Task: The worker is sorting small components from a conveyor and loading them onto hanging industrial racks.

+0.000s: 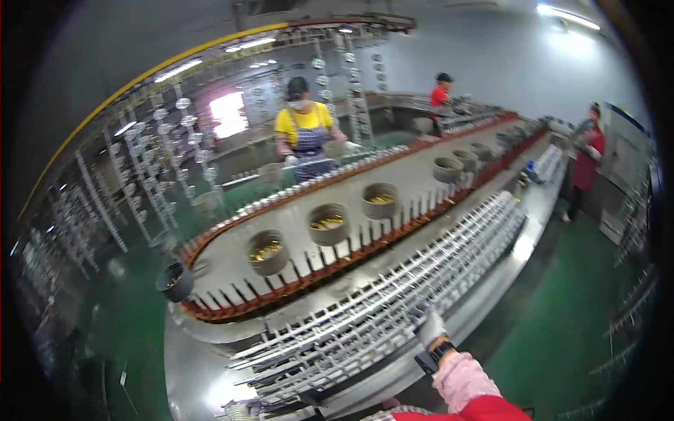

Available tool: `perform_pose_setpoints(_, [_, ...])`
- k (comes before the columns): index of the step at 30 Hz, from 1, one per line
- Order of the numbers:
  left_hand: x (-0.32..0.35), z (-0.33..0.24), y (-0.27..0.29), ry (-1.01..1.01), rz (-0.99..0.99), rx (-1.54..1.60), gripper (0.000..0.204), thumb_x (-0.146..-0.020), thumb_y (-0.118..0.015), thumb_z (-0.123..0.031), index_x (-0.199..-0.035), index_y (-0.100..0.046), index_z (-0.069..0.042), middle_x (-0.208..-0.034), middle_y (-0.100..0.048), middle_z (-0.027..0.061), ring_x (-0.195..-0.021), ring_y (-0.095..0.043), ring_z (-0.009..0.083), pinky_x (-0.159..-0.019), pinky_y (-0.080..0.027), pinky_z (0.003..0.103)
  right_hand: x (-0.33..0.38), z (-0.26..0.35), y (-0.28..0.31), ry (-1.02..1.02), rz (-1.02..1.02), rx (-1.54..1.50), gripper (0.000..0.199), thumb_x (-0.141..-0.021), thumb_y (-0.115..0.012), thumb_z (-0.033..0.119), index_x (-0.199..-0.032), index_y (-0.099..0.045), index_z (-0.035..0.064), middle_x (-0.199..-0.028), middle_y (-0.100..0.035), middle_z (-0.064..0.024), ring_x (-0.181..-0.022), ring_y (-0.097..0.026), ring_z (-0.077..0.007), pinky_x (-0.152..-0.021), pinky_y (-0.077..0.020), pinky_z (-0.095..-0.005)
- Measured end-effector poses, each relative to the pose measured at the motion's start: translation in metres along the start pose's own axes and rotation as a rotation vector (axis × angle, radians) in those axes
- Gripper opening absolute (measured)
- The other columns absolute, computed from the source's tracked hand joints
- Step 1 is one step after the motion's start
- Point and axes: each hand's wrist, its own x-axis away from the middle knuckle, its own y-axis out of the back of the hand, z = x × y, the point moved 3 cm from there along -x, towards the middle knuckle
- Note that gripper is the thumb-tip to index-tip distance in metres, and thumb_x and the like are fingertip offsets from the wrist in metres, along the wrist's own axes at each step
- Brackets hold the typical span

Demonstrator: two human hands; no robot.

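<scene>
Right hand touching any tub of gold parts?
Apart: the head view shows a clear gap, with silver racks lying between the right hand and those tubs.

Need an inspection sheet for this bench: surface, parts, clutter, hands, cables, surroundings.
Surface: silver metal table, glare patches.
Job's things: long silver metal racks with short prongs, piled lengthwise.
Clutter: small blue object at the table's far end.
Hands: gloved right hand at the racks' near edge, apparently touching; striped-gloved left hand by their left ends, partly cut off. Fingers unclear on both.
Cables: none identifiable.
Surroundings: round grey tubs, several holding gold-coloured pieces, on an oval line with red-brown edging; green floor; co-workers in yellow, red and dark red.
</scene>
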Motion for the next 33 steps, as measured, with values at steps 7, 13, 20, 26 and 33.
perform_pose_setpoints(7, [-0.002, 0.001, -0.077, 0.051, -0.116, 0.348, 0.025, -0.079, -0.053, -0.018, -0.103, -0.056, -0.011, -0.091, -0.059, 0.0172, -0.089, -0.054, 0.0318, -0.079, -0.043, 0.037, -0.039, -0.014, 0.038, -0.134, 0.125, -0.025, 0.047, -0.084, -0.043, 0.045, -0.116, -0.042, 0.0114, -0.106, -0.051, -0.0091, -0.096, -0.047, -0.0258, -0.084, -0.0382, -0.0392])
perform_pose_setpoints(13, [-0.078, -0.067, 0.044, 0.138, -0.323, 0.758, 0.022, -0.076, -0.055, -0.011, -0.097, -0.059, -0.003, -0.086, -0.061, 0.0163, -0.081, -0.059, 0.0242, -0.075, -0.045, 0.033, -0.011, 0.052, -0.019, 1.224, -0.208, 1.151, 0.044, -0.074, -0.051, -0.001, -0.117, -0.043, 0.0020, -0.117, -0.043, -0.0147, -0.111, -0.039, -0.0290, -0.095, -0.0306, -0.0363])
perform_pose_setpoints(20, [-0.215, -0.155, 0.076, -0.212, -0.011, 0.807, 0.033, -0.086, -0.046, -0.028, -0.106, -0.053, -0.003, -0.095, -0.059, 0.0122, -0.091, -0.054, 0.0198, -0.081, -0.041, 0.029, -0.049, 0.027, -0.045, 1.329, 0.487, 1.647, 0.011, -0.074, -0.056, 0.010, -0.084, -0.060, 0.0073, -0.069, -0.060, -0.0138, -0.061, -0.058, -0.0308, -0.057, -0.0467, -0.0379])
perform_pose_setpoints(26, [-0.344, -0.205, -0.027, -0.054, -0.149, 0.892, 0.057, -0.085, -0.045, -0.038, -0.127, -0.030, -0.002, -0.097, -0.054, 0.0108, -0.086, -0.052, 0.0187, -0.079, -0.040, 0.031, -0.060, 0.024, -0.033, 1.300, 0.440, 1.561, 0.020, -0.073, -0.054, 0.007, -0.091, -0.060, 0.0118, -0.066, -0.057, -0.0145, -0.052, -0.054, -0.0293, -0.048, -0.0411, -0.0374])
perform_pose_setpoints(33, [-0.419, -0.228, -0.039, 0.291, 0.023, 0.266, 0.030, -0.081, -0.044, -0.025, -0.095, -0.057, -0.002, -0.096, -0.058, 0.0202, -0.093, -0.053, 0.0333, -0.079, -0.042, 0.038, -0.071, 0.035, -0.016, 1.243, 0.478, 1.522, 0.026, -0.070, -0.052, 0.004, -0.094, -0.058, 0.0118, -0.067, -0.055, -0.0125, -0.054, -0.053, -0.0287, -0.050, -0.0414, -0.0368])
